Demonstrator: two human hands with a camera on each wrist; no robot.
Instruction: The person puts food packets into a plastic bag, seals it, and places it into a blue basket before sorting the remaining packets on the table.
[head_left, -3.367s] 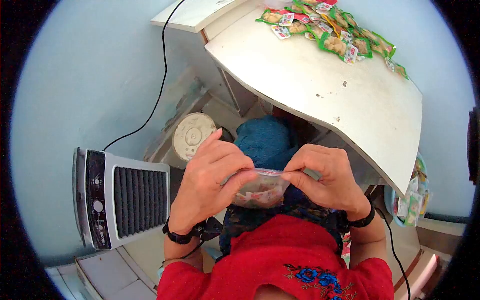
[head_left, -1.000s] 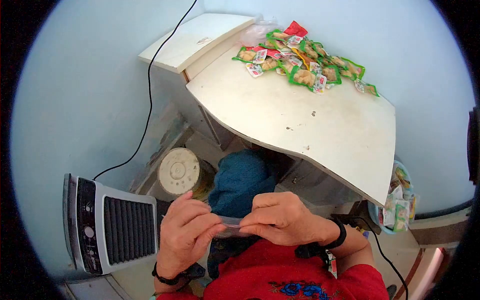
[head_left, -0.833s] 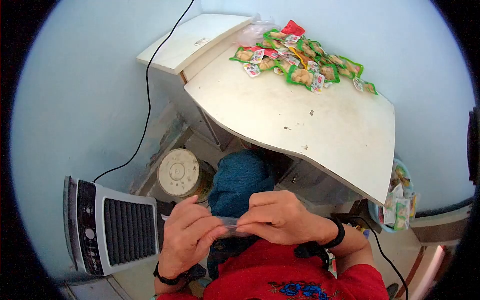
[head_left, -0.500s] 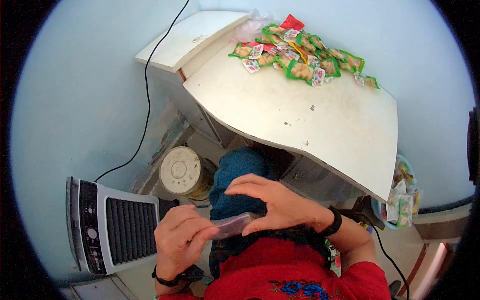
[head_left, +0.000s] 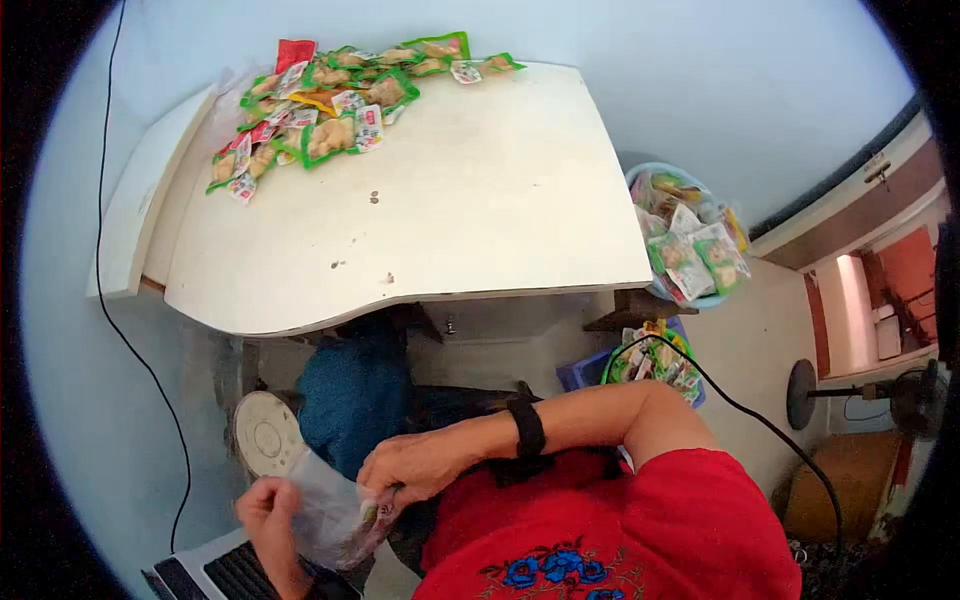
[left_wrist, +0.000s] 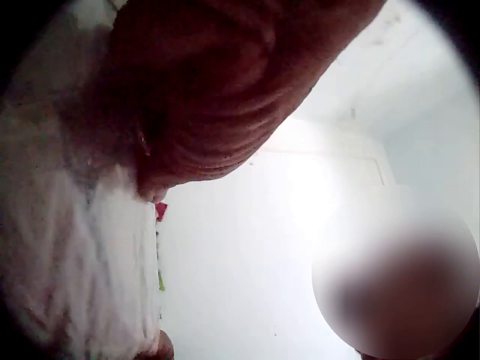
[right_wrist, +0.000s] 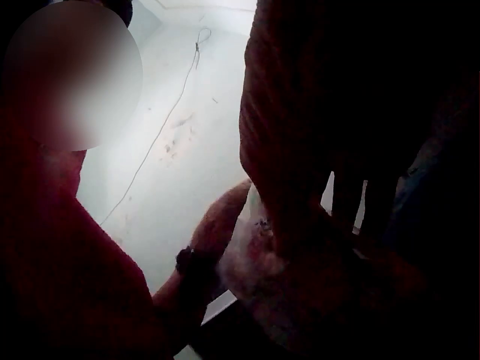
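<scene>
Clear plastic bag held between the hands, near a round, pale bucket lid; left hand, grip pinching its edge; right hand, grip closed on its filled side; food packets heaped on the white table; more in the blue basket beside it.

pale blue walls around a worn white desk, beige floor beneath
</scene>
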